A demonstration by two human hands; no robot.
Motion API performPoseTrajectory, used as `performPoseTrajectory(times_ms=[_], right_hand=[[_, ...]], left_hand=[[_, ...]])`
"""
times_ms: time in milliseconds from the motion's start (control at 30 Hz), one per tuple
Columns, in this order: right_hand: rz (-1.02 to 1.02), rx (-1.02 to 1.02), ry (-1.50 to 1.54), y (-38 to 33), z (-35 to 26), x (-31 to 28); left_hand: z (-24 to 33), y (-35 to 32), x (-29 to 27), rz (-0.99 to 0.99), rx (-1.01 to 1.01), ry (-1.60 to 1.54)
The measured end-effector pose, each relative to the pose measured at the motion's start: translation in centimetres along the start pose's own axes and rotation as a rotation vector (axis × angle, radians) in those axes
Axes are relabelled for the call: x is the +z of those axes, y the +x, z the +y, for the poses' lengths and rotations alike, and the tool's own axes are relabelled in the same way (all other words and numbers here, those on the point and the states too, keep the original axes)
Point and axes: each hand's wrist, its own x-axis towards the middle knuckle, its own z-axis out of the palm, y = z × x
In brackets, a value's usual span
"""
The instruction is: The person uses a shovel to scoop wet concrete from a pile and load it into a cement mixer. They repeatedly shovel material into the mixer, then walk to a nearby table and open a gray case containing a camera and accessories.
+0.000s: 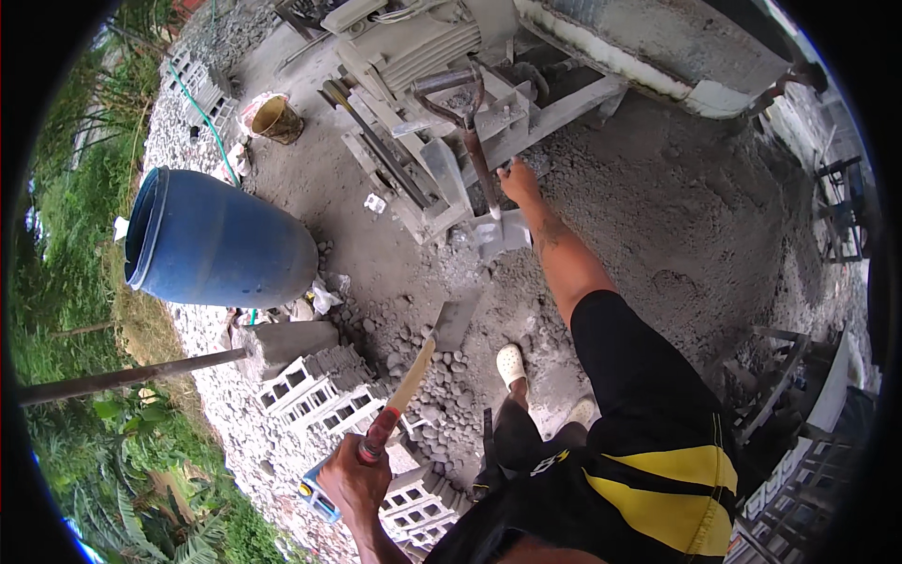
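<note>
My left hand (pixel 357 477) is closed round the red grip of a shovel (pixel 411 381). Its pale wooden shaft slants away from me, with the flat metal blade low over the stony ground. My right arm stretches forward, bringing my right hand (pixel 520 182) close beside the shaft of a second shovel (pixel 480 167). That one stands upright with its D-shaped handle on top and its blade on the ground, against a dusty metal frame (pixel 451 183). The right hand's fingers are mostly hidden; whether they touch the shaft I cannot tell.
A blue barrel (pixel 230 240) lies at the left, with a dirty bucket (pixel 278 120) beyond it. Hollow concrete blocks (pixel 319 390) and loose stones (pixel 451 381) lie near my feet. A dusty motor-like machine (pixel 423 52) stands ahead; grey sand or gravel (pixel 667 197) spreads at the right.
</note>
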Motion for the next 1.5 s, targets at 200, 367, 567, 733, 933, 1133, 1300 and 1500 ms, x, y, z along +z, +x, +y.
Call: performPoseTrajectory(times_ms=[200, 367, 567, 733, 933, 1133, 1300, 1500], right_hand=[[-0.498, -0.141, -0.069, -21.7, 16.0, -2.8], [-1.031, 0.495, 0.094, -43.6, 29.7, -7.3], [-0.855, 0.638, 0.713, -47.8, 22.8, -14.0], [-1.051, 0.729, 1.133, -41.0, 10.9, -15.1], [-0.208, 0.817, 2.118, -28.2, 3.0, -21.5], [0.156, 0.551, 2.3, -8.5, 7.0, -23.7], [0.464, 0.592, 2.364, 1.4, 7.6, -28.9], [0.333, 0.634, 2.354, 3.6, 2.6, -34.7]], left_hand=[[4.8, -1.4, -2.1, -0.556, 0.07, -0.182], [9.6, -4.9, -0.4, -0.763, 0.213, -0.344], [15.8, -8.8, -5.5, -0.556, 0.39, -0.342], [20.5, -13.0, -13.9, -0.512, 0.348, -0.718], [19.4, -11.2, -14.0, -0.326, 0.267, -1.171], [28.6, 1.5, -4.4, -0.632, 0.168, -1.763], [44.9, 13.3, 3.0, -0.896, 0.035, -2.057], [59.3, 18.7, 7.6, -0.901, -0.068, -2.09]])
